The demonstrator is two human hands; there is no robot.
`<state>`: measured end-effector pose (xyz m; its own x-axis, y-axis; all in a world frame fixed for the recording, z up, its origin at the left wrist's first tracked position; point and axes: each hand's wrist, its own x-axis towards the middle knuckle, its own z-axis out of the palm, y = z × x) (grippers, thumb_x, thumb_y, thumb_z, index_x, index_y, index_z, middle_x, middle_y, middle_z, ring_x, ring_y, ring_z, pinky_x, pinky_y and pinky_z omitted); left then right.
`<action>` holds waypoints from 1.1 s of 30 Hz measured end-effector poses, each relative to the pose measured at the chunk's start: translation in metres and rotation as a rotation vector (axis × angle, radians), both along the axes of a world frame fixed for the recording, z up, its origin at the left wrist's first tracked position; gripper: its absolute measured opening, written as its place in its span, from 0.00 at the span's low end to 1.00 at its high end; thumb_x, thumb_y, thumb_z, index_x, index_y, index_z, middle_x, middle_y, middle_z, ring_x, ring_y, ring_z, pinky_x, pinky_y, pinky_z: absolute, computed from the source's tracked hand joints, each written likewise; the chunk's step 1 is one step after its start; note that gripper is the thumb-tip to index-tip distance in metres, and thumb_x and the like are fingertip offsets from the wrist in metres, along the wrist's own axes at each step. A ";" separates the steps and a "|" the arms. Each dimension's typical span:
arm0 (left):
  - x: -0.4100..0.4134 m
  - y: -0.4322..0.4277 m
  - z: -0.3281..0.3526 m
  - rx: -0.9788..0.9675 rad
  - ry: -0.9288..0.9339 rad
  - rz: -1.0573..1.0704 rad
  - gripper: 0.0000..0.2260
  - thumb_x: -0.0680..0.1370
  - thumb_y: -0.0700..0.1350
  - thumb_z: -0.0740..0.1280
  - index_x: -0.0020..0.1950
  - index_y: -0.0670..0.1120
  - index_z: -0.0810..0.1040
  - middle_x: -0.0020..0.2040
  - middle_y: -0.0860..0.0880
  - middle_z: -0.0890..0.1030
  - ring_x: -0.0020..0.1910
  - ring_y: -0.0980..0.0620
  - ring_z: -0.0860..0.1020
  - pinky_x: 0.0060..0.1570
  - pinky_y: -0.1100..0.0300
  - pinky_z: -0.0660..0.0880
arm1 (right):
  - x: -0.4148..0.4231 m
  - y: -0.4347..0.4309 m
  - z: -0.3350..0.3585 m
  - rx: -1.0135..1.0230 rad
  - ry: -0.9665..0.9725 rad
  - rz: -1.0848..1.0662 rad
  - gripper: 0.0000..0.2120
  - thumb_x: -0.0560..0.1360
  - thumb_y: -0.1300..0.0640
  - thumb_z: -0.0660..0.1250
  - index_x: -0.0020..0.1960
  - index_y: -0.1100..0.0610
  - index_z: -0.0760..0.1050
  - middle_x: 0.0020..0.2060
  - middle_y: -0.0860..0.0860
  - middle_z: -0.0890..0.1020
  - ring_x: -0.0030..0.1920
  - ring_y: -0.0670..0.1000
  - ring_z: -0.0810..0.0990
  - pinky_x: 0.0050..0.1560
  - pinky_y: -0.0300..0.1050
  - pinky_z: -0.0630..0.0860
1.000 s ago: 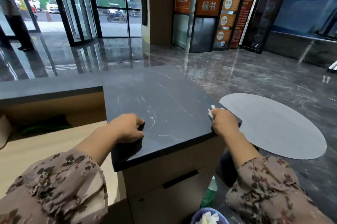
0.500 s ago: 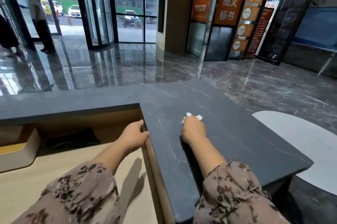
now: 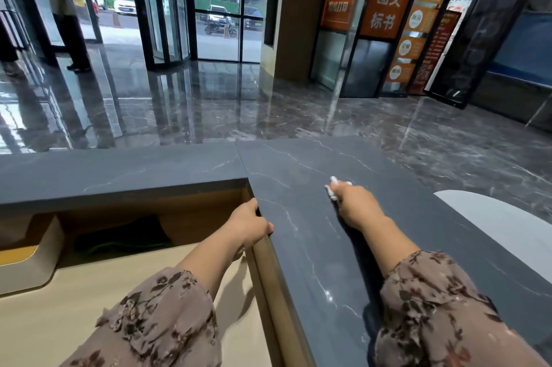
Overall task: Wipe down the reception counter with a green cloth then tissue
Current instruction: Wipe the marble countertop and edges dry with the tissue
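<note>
Right grip (image 3: 357,206) clamps a wadded tissue (image 3: 333,186), poking forward, onto the counter (image 3: 418,232); left grip (image 3: 248,226) clasps its inner edge.

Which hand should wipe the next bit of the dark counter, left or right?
Probably the right hand: it grips the white tissue, pressed on the counter. The left hand only holds the counter's inner edge and has no tissue.
</note>
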<state>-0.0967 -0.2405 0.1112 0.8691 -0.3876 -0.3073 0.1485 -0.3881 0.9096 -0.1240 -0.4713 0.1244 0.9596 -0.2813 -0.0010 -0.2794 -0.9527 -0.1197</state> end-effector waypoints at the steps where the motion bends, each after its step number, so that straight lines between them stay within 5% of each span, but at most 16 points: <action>1: 0.001 0.001 -0.002 -0.001 0.002 -0.023 0.24 0.75 0.32 0.66 0.68 0.49 0.72 0.61 0.49 0.78 0.59 0.49 0.76 0.54 0.59 0.72 | 0.002 -0.008 0.001 -0.015 0.000 -0.047 0.23 0.82 0.60 0.53 0.77 0.55 0.56 0.73 0.58 0.66 0.73 0.58 0.63 0.66 0.48 0.65; 5: 0.004 0.005 -0.007 0.002 0.000 -0.081 0.26 0.76 0.35 0.66 0.72 0.50 0.67 0.65 0.51 0.76 0.64 0.50 0.73 0.64 0.58 0.69 | 0.021 -0.011 0.001 -0.062 0.009 -0.175 0.14 0.80 0.64 0.55 0.62 0.61 0.72 0.69 0.59 0.71 0.64 0.61 0.73 0.55 0.47 0.71; 11: 0.000 0.011 -0.006 -0.057 0.008 -0.125 0.30 0.79 0.37 0.63 0.78 0.49 0.54 0.74 0.54 0.64 0.68 0.58 0.64 0.56 0.67 0.60 | 0.068 0.028 -0.003 -0.030 -0.013 -0.124 0.17 0.76 0.67 0.56 0.62 0.62 0.74 0.76 0.51 0.59 0.68 0.59 0.70 0.64 0.48 0.68; 15: 0.002 0.011 -0.012 -0.076 0.022 -0.117 0.33 0.79 0.38 0.64 0.79 0.49 0.49 0.75 0.53 0.63 0.60 0.61 0.64 0.57 0.68 0.62 | 0.090 0.088 -0.005 0.014 -0.058 0.081 0.19 0.78 0.65 0.57 0.69 0.60 0.69 0.71 0.56 0.68 0.69 0.61 0.69 0.63 0.50 0.70; 20: 0.003 0.011 -0.011 -0.002 -0.011 -0.142 0.35 0.73 0.46 0.68 0.78 0.50 0.56 0.74 0.50 0.65 0.70 0.51 0.67 0.70 0.58 0.63 | 0.082 0.124 -0.004 0.018 0.001 0.377 0.29 0.76 0.66 0.62 0.75 0.55 0.59 0.73 0.53 0.65 0.73 0.59 0.63 0.66 0.52 0.68; 23: 0.002 0.013 -0.007 0.025 0.022 -0.147 0.36 0.77 0.43 0.66 0.79 0.50 0.49 0.75 0.52 0.63 0.70 0.52 0.66 0.63 0.65 0.62 | 0.070 0.104 -0.004 -0.033 0.055 0.464 0.34 0.75 0.67 0.60 0.77 0.51 0.55 0.74 0.54 0.65 0.69 0.60 0.68 0.64 0.52 0.70; 26: 0.002 0.013 -0.006 0.027 0.017 -0.148 0.35 0.79 0.41 0.64 0.79 0.48 0.46 0.75 0.51 0.63 0.68 0.53 0.68 0.57 0.67 0.61 | 0.062 0.066 0.000 0.029 0.017 0.336 0.32 0.74 0.71 0.57 0.75 0.52 0.61 0.75 0.54 0.62 0.69 0.60 0.68 0.62 0.50 0.69; 30: 0.004 0.014 -0.010 0.029 0.024 -0.144 0.35 0.79 0.43 0.64 0.79 0.50 0.45 0.77 0.51 0.58 0.74 0.50 0.60 0.66 0.62 0.59 | 0.060 0.004 0.003 -0.002 0.011 0.098 0.23 0.76 0.69 0.55 0.69 0.56 0.67 0.76 0.51 0.61 0.74 0.55 0.61 0.66 0.49 0.66; 33: 0.006 0.013 -0.013 0.021 0.026 -0.142 0.36 0.80 0.43 0.64 0.79 0.51 0.44 0.77 0.52 0.57 0.75 0.50 0.59 0.68 0.60 0.59 | 0.067 -0.015 0.002 -0.052 0.033 -0.028 0.18 0.77 0.67 0.56 0.65 0.59 0.70 0.72 0.56 0.68 0.69 0.59 0.68 0.61 0.48 0.70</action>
